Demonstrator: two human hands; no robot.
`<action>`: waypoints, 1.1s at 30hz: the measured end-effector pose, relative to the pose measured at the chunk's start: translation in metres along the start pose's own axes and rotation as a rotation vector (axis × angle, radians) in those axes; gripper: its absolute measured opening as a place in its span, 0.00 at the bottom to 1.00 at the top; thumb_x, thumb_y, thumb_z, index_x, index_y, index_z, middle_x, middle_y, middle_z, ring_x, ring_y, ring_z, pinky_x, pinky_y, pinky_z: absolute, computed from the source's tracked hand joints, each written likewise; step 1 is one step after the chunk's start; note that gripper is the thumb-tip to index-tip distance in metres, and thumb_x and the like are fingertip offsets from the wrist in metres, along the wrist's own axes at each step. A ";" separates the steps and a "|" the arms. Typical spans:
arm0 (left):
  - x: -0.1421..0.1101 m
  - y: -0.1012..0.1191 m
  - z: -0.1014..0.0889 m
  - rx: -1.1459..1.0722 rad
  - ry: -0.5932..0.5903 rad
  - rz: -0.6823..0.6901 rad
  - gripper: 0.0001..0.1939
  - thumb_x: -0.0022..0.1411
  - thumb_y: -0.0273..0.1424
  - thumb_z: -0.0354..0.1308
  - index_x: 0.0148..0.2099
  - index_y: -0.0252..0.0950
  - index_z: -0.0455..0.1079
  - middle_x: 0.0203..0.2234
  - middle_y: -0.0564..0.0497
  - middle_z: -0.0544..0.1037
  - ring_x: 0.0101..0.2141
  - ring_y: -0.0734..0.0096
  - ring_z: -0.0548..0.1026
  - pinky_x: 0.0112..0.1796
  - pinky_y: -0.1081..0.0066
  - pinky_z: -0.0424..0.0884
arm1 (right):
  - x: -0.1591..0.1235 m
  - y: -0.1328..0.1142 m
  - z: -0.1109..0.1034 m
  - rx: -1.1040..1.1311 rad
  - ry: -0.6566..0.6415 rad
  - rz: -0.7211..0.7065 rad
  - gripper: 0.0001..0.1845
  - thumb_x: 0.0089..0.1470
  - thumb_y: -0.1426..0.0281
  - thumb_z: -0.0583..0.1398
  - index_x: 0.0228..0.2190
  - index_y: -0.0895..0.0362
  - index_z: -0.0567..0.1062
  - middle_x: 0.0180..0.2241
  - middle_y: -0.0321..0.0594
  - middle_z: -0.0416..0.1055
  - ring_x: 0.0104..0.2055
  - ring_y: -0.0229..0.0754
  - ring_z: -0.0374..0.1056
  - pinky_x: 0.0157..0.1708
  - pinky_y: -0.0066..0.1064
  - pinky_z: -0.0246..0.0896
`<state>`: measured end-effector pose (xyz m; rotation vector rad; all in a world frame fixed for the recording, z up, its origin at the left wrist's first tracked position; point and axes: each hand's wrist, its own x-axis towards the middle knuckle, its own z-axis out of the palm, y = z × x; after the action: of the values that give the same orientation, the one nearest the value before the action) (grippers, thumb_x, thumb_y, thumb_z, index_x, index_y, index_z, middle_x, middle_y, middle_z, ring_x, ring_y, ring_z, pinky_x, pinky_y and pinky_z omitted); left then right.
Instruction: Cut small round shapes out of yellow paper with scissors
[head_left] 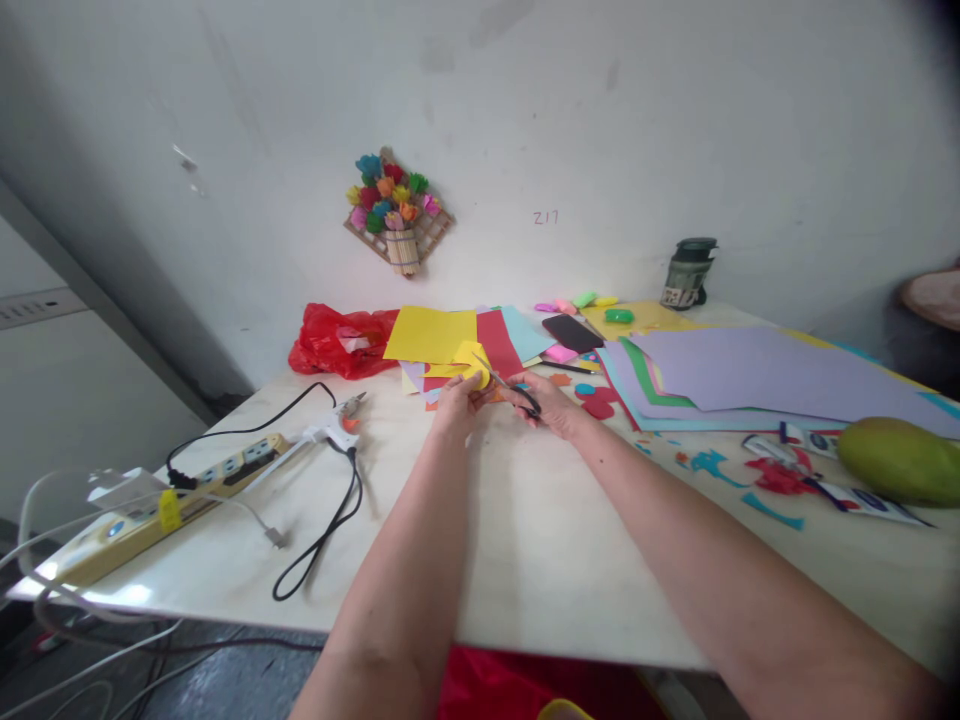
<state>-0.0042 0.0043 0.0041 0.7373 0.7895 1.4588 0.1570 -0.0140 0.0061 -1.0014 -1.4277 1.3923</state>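
Between my two hands, above the table's middle, is a piece of yellow paper [470,356] with a curved cut edge. My left hand [459,402] is closed on its lower part. My right hand [549,402] grips a pair of scissors [527,397] by the dark handles, and the blades point up and left against the yellow paper. Just behind lie a yellow sheet [431,335] and a red sheet [498,340]. Small red paper pieces [598,402] rest to the right of my right hand.
A glue gun [339,425] and a power strip [225,470] with cords occupy the left side. Stacked coloured sheets [757,370], glue tubes [862,500] and a green mango [900,460] are on the right. A red plastic bag [337,342], phone [571,333] and bottle [688,273] stand farther back.
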 end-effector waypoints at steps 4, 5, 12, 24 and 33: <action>-0.001 0.001 0.000 0.012 -0.003 0.000 0.07 0.49 0.25 0.67 0.31 0.33 0.71 0.24 0.49 0.79 0.27 0.68 0.78 0.38 0.68 0.75 | 0.000 -0.001 -0.001 0.001 -0.015 -0.002 0.22 0.44 0.61 0.68 0.37 0.55 0.67 0.14 0.26 0.63 0.13 0.31 0.53 0.12 0.21 0.47; -0.001 0.001 0.000 0.014 -0.002 0.001 0.07 0.49 0.25 0.67 0.31 0.33 0.71 0.24 0.49 0.79 0.27 0.69 0.78 0.37 0.68 0.76 | 0.000 -0.001 -0.001 0.003 -0.019 -0.003 0.22 0.44 0.61 0.68 0.37 0.55 0.67 0.14 0.26 0.63 0.13 0.31 0.53 0.12 0.21 0.47; -0.001 0.001 0.000 0.010 0.005 -0.005 0.04 0.51 0.25 0.65 0.30 0.32 0.72 0.24 0.48 0.79 0.26 0.70 0.77 0.30 0.73 0.74 | -0.001 -0.001 0.000 -0.010 -0.015 -0.012 0.22 0.43 0.63 0.68 0.37 0.56 0.67 0.13 0.25 0.63 0.13 0.31 0.53 0.12 0.21 0.47; 0.001 0.000 -0.001 0.007 0.039 0.007 0.06 0.52 0.26 0.65 0.31 0.34 0.70 0.25 0.48 0.79 0.26 0.69 0.78 0.34 0.70 0.75 | 0.002 0.002 -0.002 -0.013 -0.032 -0.005 0.20 0.44 0.64 0.67 0.36 0.56 0.67 0.13 0.25 0.62 0.13 0.31 0.53 0.11 0.21 0.47; 0.002 0.000 -0.004 0.011 0.026 0.015 0.06 0.53 0.28 0.65 0.30 0.33 0.70 0.26 0.48 0.80 0.28 0.69 0.79 0.36 0.71 0.75 | 0.000 0.000 -0.002 -0.009 -0.043 0.008 0.19 0.44 0.64 0.67 0.36 0.56 0.67 0.14 0.25 0.63 0.13 0.31 0.53 0.11 0.21 0.47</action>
<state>-0.0073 0.0067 0.0016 0.7352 0.8137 1.4816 0.1589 -0.0130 0.0064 -0.9893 -1.4644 1.4216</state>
